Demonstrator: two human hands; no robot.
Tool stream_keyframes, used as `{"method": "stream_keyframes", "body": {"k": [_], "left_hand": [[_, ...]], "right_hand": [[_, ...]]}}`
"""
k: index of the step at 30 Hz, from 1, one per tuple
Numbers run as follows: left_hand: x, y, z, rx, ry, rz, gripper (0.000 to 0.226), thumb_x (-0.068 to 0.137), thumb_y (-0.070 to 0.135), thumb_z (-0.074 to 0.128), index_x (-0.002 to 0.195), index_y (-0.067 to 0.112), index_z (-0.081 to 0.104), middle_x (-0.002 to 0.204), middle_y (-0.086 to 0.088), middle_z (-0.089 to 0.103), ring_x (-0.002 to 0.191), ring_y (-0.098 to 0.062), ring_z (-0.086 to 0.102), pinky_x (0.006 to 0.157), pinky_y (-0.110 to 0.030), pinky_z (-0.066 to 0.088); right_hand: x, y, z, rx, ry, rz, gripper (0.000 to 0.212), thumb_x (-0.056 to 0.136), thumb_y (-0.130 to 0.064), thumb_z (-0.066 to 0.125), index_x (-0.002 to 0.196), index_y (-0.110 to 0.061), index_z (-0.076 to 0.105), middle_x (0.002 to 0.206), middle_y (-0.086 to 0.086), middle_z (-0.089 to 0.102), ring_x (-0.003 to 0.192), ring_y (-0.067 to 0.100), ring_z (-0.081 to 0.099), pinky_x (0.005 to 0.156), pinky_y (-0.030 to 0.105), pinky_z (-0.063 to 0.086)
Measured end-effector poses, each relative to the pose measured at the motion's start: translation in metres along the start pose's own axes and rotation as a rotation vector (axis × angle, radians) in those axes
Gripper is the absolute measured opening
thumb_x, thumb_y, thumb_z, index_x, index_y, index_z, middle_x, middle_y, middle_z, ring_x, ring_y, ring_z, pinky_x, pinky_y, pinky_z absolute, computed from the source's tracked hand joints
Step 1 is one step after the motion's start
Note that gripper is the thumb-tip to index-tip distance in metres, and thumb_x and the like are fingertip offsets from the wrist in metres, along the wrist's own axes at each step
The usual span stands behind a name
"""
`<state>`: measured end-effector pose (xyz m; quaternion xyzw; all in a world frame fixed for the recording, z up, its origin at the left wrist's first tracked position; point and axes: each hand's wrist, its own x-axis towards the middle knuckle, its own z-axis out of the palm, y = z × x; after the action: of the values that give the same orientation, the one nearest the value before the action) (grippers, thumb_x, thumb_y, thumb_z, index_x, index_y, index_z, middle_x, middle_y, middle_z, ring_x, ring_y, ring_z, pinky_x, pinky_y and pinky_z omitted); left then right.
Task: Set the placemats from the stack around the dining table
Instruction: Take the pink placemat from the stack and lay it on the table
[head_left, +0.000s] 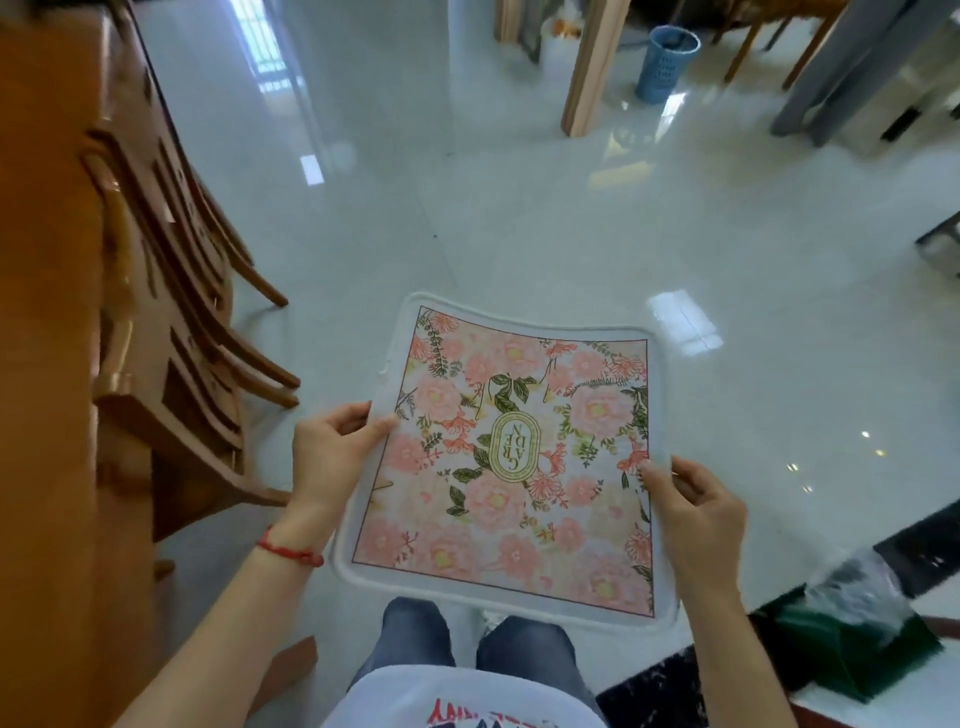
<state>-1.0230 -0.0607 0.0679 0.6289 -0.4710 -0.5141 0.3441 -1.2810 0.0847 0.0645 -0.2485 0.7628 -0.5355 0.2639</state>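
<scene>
Placemat (511, 457) medallion: gold capitals in an oval at the middle of the floral print, stacked in three rows and upside down from this view; they read "GAR / DE / N".
Shirt (462, 701) print: red lettering at the bottom edge of the view, cut off and too blurred to read.
Blue basket (666, 65): no legible marking.

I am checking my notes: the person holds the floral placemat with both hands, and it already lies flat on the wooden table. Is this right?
Not quite. In the head view the left hand and right hand do hold the floral placemat, but it hangs in the air above the floor, not on the wooden table.
</scene>
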Motion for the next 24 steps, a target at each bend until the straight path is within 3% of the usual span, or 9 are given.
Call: {"method": "stream_keyframes", "body": {"k": [4,9,20,24], "left_hand": [[0.006,0.006,-0.006,-0.060,0.133,-0.031,0.024,0.076,0.009,0.072,0.098,0.004,0.069,0.086,-0.011,0.072,0.077,-0.025,0.069,0.074,-0.038,0.057],[0.016,0.010,-0.028,-0.137,0.275,-0.071,0.010,0.075,0.007,0.072,0.084,0.012,0.070,0.062,0.007,0.071,0.056,-0.012,0.068,0.050,-0.021,0.054],[0.091,0.045,-0.089,-0.177,0.381,-0.060,0.011,0.077,0.011,0.071,0.080,0.020,0.066,0.062,0.009,0.071,0.057,-0.012,0.069,0.048,-0.023,0.055],[0.120,0.058,-0.105,-0.158,0.407,-0.047,0.012,0.077,0.013,0.071,0.084,0.022,0.066,0.078,0.002,0.071,0.062,-0.015,0.070,0.053,-0.028,0.058]], "right_hand": [[0.040,-0.021,0.021,-0.021,-0.139,-0.039,0.013,0.080,-0.013,0.069,0.076,-0.024,0.066,0.066,-0.014,0.070,0.058,0.008,0.067,0.051,0.018,0.054],[0.070,-0.041,0.061,-0.049,-0.280,-0.068,0.006,0.081,-0.014,0.069,0.079,-0.020,0.068,0.070,-0.008,0.071,0.060,0.012,0.067,0.052,0.021,0.054],[0.115,-0.094,0.173,-0.002,-0.395,-0.108,0.007,0.081,-0.012,0.068,0.078,-0.019,0.068,0.064,-0.011,0.070,0.055,0.005,0.065,0.049,0.016,0.051],[0.134,-0.114,0.210,0.008,-0.410,-0.116,0.005,0.080,-0.012,0.069,0.081,-0.017,0.069,0.065,-0.009,0.070,0.056,0.006,0.065,0.051,0.017,0.052]]}}
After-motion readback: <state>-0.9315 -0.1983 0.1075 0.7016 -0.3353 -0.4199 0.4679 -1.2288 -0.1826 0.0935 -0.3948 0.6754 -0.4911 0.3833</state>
